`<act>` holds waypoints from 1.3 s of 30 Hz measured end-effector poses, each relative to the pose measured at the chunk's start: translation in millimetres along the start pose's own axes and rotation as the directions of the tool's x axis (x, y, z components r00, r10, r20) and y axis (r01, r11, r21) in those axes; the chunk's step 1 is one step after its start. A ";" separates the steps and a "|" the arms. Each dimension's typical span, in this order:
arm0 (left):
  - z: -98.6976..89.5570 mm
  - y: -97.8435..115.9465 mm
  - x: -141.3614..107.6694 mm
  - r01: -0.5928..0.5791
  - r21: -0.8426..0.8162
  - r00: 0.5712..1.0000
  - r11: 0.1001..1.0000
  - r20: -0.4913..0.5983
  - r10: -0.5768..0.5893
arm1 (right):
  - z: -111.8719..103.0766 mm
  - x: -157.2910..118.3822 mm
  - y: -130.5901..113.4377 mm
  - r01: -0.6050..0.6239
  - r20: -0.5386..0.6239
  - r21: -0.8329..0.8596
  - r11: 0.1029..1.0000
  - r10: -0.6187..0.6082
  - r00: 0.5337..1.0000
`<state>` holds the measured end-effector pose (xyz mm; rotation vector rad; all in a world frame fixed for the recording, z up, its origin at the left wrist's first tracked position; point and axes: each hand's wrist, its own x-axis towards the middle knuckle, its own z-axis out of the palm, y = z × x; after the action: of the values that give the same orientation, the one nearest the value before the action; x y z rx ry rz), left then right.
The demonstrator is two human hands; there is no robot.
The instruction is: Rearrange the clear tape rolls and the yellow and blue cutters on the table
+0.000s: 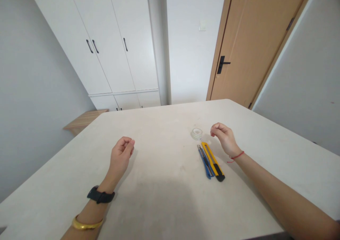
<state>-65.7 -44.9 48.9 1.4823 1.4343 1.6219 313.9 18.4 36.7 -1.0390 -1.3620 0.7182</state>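
My left hand is loosely closed over the left side of the table, thumb against the curled fingers, with nothing seen in it. On the right, my right hand has its fingers curled together, and no object shows in them. Just left of its fingertips lies clear tape, in what looks like stacked rolls. A yellow utility knife with a black end lies below that hand, slanting toward me. Along its left side lies a slimmer blue utility knife with dark parts. Neither hand touches these things.
The pale table spreads across the view. Beyond it stand a white cabinet with black handles and a wooden door. A wooden ledge juts out past the table's left edge.
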 end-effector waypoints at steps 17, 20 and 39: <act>1.3 -2.8 2.0 -0.021 0.005 1.000 1.000 0.004 0.021 | 13.0 21.3 48.0 -0.029 0.219 -0.421 0.907 0.132 0.967; 0.9 -1.6 1.2 -0.019 0.013 1.000 1.000 0.001 0.019 | 14.9 21.3 47.4 -0.001 0.237 -0.446 0.895 0.119 0.964; -0.3 -1.3 1.1 -0.028 0.033 1.000 0.999 -0.003 0.028 | 20.7 19.0 34.0 0.048 0.261 -0.521 0.852 0.106 0.959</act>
<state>-66.6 -43.6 48.2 1.5252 1.4552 1.6248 301.2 52.8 12.4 -1.4277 -1.8580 0.5360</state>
